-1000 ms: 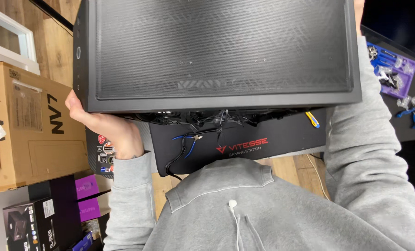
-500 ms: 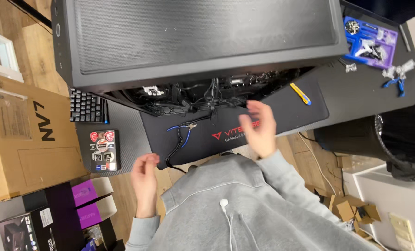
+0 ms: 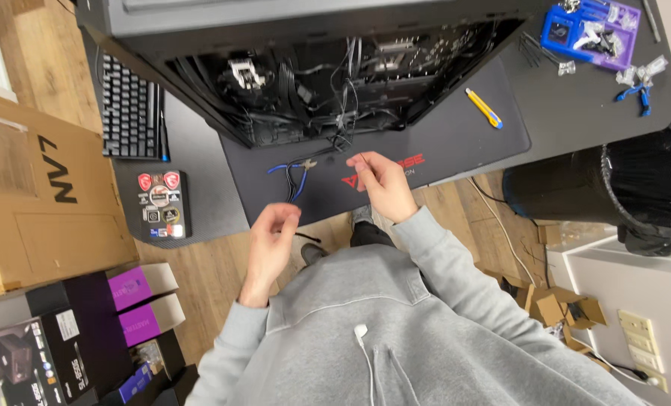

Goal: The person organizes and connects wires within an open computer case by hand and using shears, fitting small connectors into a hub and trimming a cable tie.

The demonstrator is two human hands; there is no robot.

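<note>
Case [image 3: 290, 83] lies open beyond my loosely curled, empty left hand [image 3: 269, 239] and right hand [image 3: 380, 184]; cables inside look untidied, blue-handled cutters [image 3: 294, 177] between them unused.

Black keyboard [image 3: 131, 111] left, cardboard box [image 3: 38, 199] beside desk, yellow utility knife [image 3: 483, 107], purple tray [image 3: 590, 30], black bin [image 3: 613, 192].

Your view: bright, even indoor light, no hard shadows. Your left hand [image 3: 270, 239] and right hand [image 3: 383, 184] slightly motion-blurred, fingertips soft. Open computer case [image 3: 328, 83] interior dark, cable detail lost in shadow. Matte dark desk [image 3: 576, 105] shows faint sheen, no glare. Wide-angle lens bends cardboard box [image 3: 34, 195] and far edges. Centre reasonably sharp.
</note>
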